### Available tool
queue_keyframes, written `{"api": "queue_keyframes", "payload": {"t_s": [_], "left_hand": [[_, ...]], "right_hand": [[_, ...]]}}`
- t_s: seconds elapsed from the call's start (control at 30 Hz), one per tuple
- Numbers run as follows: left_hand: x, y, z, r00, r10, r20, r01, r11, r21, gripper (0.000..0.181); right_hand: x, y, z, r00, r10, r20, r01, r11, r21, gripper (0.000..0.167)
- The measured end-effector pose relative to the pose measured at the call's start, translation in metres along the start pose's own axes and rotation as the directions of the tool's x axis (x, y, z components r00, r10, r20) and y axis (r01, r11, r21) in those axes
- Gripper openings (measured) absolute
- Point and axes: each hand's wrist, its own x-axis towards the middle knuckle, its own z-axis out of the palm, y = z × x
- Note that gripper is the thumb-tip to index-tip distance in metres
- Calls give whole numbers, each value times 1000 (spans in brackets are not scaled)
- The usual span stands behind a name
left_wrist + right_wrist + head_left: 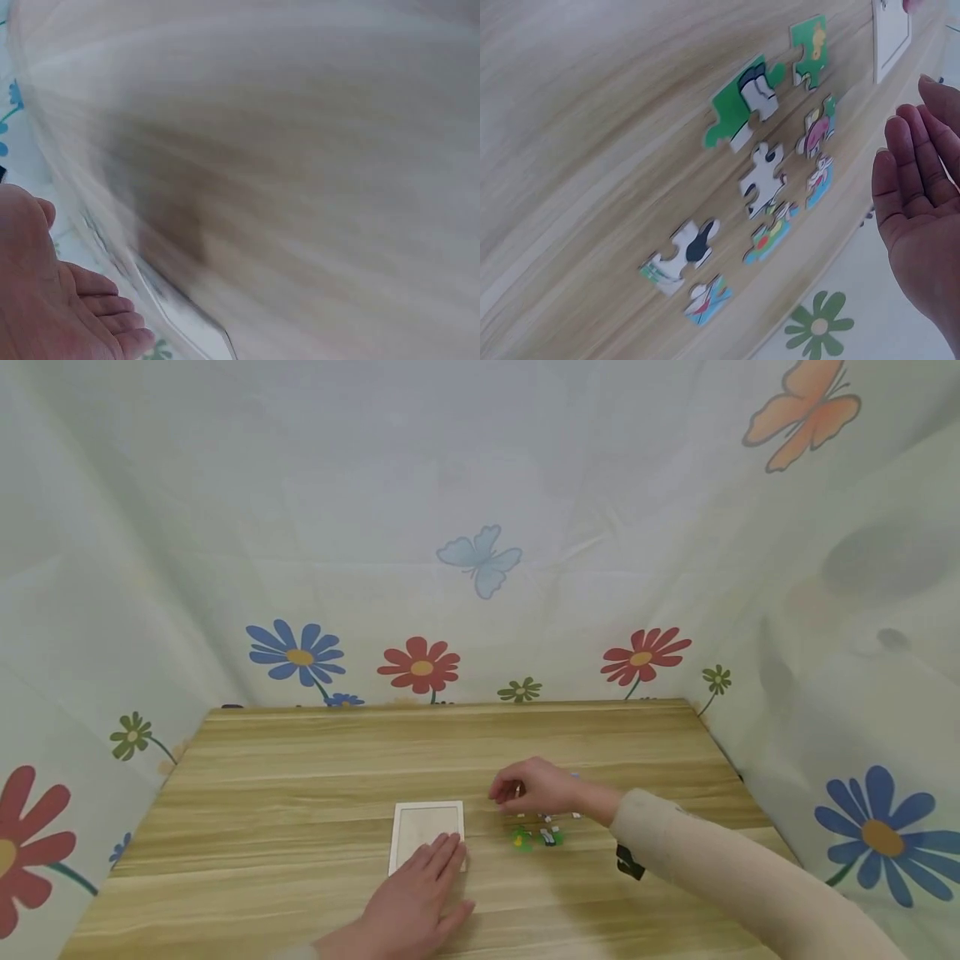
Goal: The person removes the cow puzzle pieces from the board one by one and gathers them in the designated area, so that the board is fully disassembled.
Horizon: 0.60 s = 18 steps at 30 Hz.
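A shallow white-rimmed puzzle tray (pixel 392 841) with a pale inside lies on the table. My left hand (pixel 416 897) rests on its lower right part, fingers straight; the left wrist view shows the palm side of that hand (pixel 60 300) beside the tray's edge (pixel 196 334). To the right, my right hand (pixel 543 787) hovers above several loose jigsaw pieces (pixel 550 837), its fingers loosely bent. In the right wrist view, that hand (pixel 922 187) holds nothing I can see. The pieces there include a green one with a yellow figure (pixel 808 49) and a black-and-white one (pixel 765 180).
The wood-grain table (pixel 300 760) carries the tray and pieces. A white curtain (pixel 360 527) printed with flowers and butterflies stands behind it and along both sides. A dark band (pixel 630 862) shows by the right sleeve.
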Motion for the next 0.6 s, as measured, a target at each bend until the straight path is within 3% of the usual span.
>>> {"api": "queue_keyframes", "payload": {"t_s": [0.17,0.4,0.6], "left_hand": [[-7,-23,-10,999,-21,44,23,999,-45,69],[-22,-56,-9,1000,19,-8,-18,1000,24,66],[-27,-70,-4,999,21,-27,-20,999,26,65]], "right_hand": [[11,2,9,999,29,15,-29,999,27,19],[23,-2,21,1000,10,30,-11,999,44,25],[33,-5,32,999,-14,36,13,1000,20,29]]}}
